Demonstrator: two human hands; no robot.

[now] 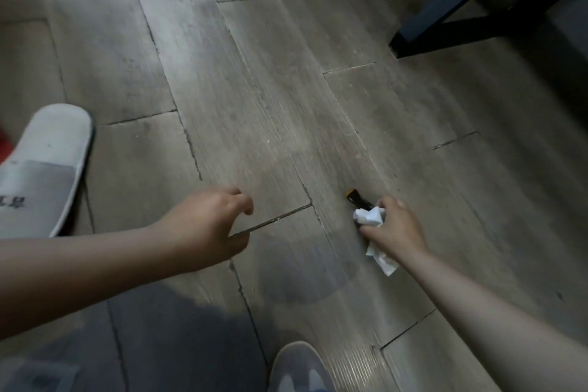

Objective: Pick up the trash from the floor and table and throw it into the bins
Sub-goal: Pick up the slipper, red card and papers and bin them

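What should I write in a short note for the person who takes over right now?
Right hand: shut on crumpled white paper, with a small black and orange object in the same grip.
Left hand: empty, fingers curled, hovering above the wooden floor.
Done: this trash is in hand.
Left: carry it to the bins, which are not in view, then check the floor and table for more. A white slipper lies to the left; it is not trash.

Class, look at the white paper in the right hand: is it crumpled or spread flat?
Crumpled. The white paper is bunched between the right hand's fingers, with a creased tail hanging below.
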